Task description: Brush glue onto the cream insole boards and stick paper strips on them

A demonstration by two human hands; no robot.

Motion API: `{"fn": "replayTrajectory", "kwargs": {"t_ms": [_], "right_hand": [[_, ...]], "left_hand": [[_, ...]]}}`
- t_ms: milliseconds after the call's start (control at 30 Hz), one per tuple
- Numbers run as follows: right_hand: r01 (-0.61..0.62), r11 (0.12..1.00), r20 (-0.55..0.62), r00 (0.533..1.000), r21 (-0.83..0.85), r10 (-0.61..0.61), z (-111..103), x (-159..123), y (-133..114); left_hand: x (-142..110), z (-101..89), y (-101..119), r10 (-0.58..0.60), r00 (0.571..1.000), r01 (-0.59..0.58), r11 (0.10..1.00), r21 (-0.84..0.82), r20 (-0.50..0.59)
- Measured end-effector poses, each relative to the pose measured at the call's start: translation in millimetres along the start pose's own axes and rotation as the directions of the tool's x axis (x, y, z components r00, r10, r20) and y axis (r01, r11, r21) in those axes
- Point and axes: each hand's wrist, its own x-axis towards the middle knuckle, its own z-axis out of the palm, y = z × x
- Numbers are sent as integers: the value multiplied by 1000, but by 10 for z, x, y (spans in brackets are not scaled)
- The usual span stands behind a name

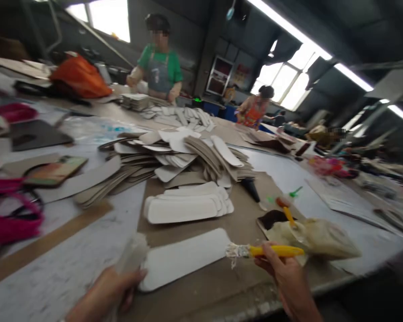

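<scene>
In the head view my right hand (285, 273) is closed round the yellow handle of a paint brush (275, 251). The brush's bristles, matted with white stuff, are at the right end of a long white rounded card piece (188, 257). My left hand (110, 286) is closed on a pale, blurred piece (133, 252) that stands up from the fingers. Its thumb touches the left end of the white card piece. Just beyond lies a fanned row of similar white pieces (184, 209). Right of the brush sits a pale glue-smeared container (325, 237), with another yellow handle (289, 217) sticking out.
A large heap of grey and white card pieces (174, 156) fills the table's middle. A phone (57, 171) and pink straps (15, 214) lie left. A black cone-shaped nozzle (250, 189) points toward me. Two people, in green (161, 67) and orange (253, 109), are farther back.
</scene>
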Motion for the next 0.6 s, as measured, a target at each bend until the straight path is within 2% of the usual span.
{"fn": "replayTrajectory", "kwargs": {"t_ms": [67,167,300,400,600], "right_hand": [[-58,998,139,989,25,54,383,-237,21],[-59,998,273,960,-16,61,855,-510,26],[-14,998,356,934,-63,36,1252,-698,35],[12,995,348,937,-101,24,1356,-741,54],[73,973,365,931,-219,12,1284,-683,28]], "left_hand": [[-30,-30,-72,-54,998,48,987,-154,-34],[6,-23,-42,-104,995,98,968,-230,-14],[34,-24,4,-127,992,124,955,-270,7],[36,-46,1,-131,991,137,946,-292,42],[31,-90,37,-142,986,161,936,-313,83]]}}
